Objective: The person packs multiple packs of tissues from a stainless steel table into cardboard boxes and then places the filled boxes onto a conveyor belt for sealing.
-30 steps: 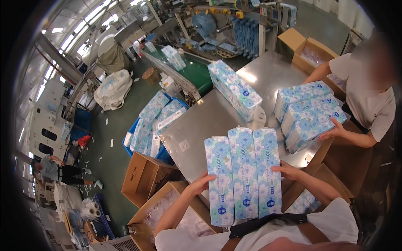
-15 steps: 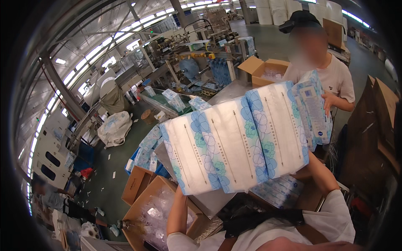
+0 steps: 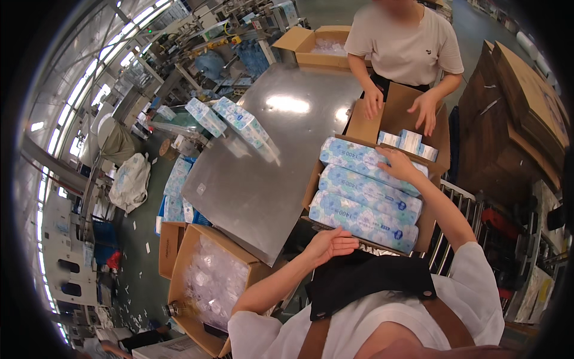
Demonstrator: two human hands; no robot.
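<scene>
Three long tissue packs (image 3: 362, 194) with a blue floral print lie side by side in a cardboard carton (image 3: 311, 186) in front of me. My right hand (image 3: 399, 167) rests on the far pack near its right half, fingers apart. At the near left edge of the carton, my left hand (image 3: 332, 245) has its fingers stretched out flat beside the nearest pack and holds nothing. Across from me, a co-worker's two hands hover over a second open carton (image 3: 443, 143), which has several smaller white-and-blue packs (image 3: 410, 142) inside.
A metal table (image 3: 263, 161) stands to the left, bearing two tissue packs (image 3: 242, 119) at its far side. An open carton of clear plastic bags (image 3: 212, 275) sits at lower left. A roller conveyor (image 3: 457, 209) runs under the cartons. Flattened cardboard (image 3: 508, 107) leans at right.
The row of tissue packs between my hands has gone down into the carton, and both hands have let go. The co-worker's hands have left the pack held earlier and are over the second carton.
</scene>
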